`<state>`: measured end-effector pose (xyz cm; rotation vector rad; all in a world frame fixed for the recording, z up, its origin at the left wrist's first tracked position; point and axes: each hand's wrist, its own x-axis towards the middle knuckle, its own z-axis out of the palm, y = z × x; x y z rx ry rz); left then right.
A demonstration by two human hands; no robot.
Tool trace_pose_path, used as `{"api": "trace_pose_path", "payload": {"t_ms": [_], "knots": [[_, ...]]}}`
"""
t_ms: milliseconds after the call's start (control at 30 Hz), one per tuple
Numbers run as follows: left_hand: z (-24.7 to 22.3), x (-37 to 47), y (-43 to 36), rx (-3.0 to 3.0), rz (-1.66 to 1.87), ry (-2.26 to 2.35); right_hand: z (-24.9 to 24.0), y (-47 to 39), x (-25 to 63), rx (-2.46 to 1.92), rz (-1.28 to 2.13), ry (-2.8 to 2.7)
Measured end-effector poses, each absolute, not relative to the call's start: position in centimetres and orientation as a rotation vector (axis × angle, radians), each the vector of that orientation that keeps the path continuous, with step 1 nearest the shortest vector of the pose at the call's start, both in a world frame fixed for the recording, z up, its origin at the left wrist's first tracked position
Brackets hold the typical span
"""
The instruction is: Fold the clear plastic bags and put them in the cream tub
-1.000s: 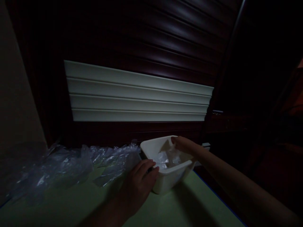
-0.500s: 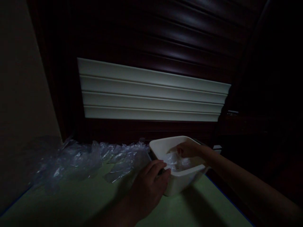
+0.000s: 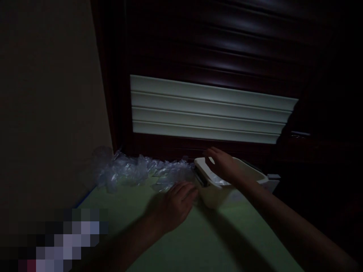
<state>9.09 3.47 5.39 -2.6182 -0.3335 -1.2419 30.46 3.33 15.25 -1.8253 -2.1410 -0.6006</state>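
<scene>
Your right hand point(image 3: 219, 163), loosely open, is over the white bin point(image 3: 214, 196); your left hand point(image 3: 180, 200), at its 8 o'clock, curls, grip unclear; clear plastic point(image 3: 127, 170) lies toward 9

Nothing readable here, no lettering or numbers anywhere! Lower left of the frame, blocky pixels hide any detail.

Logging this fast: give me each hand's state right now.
Left hand: beside the bin, fingers bent; too dark to tell if it is open or closed.
Right hand: over the bin, loosely open, nothing visible in it.
</scene>
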Motion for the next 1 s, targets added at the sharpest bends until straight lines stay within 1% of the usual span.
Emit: {"api": "trace_pose_path", "payload": {"t_ms": [100,233,333,467,633,800,1000], "knots": [[4.4,4.1,3.3,-2.625,-1.1,-0.566,14.5,2.6,25.9,-1.655,-0.694,-2.21],[3.4,-1.0,3.4,-2.61,-0.896,-0.905,12.1,3.4,20.3,-1.46,-0.732,-2.399],[3.1,-2.3,3.1,-2.612,-0.683,-1.038,9.6,5.3,16.9,-1.339,-0.714,-2.568],[3.3,-1.7,2.2,-2.616,-0.414,-1.14,6.7,8.8,13.8,-1.264,-0.664,-2.727],[3.9,-0.9,1.6,-2.657,-0.248,-1.259,5.3,12.7,11.1,-1.311,-0.63,-2.7],[4.3,-0.8,1.6,-2.704,-0.171,-1.325,5.0,15.1,9.3,-1.462,-0.588,-2.486],[4.4,-0.6,1.6,-2.753,-0.139,-1.328,4.5,17.7,9.4,-1.816,-0.309,-2.103]]}}
